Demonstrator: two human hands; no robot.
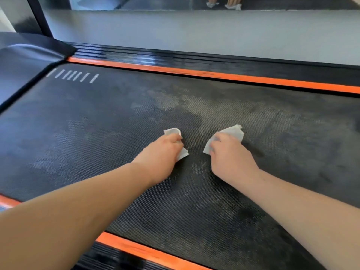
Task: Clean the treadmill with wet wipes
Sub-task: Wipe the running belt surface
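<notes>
**Belt wipe-down: partly done, work at mid-belt**

The treadmill belt is seen across most of the frame, w/ two wet wipes pressed onto its centre. The left wipe is gripped under the curled left hand. The right wipe is gripped likewise by the right hand. The hands are held near each other but apart, each clamped on its own wipe.

Darker, damp-looking patches are seen around and between them, so the middle is judged partly wiped. Grey dusty film is shown beyond the wipes, to the left, and toward the near edge, so approx. most of the belt is judged left to do.

The orange side strips, ribbed rails and motor cover can't be judged cleaned or not. Beyond these, a grey floor and a mirror are seen.
</notes>
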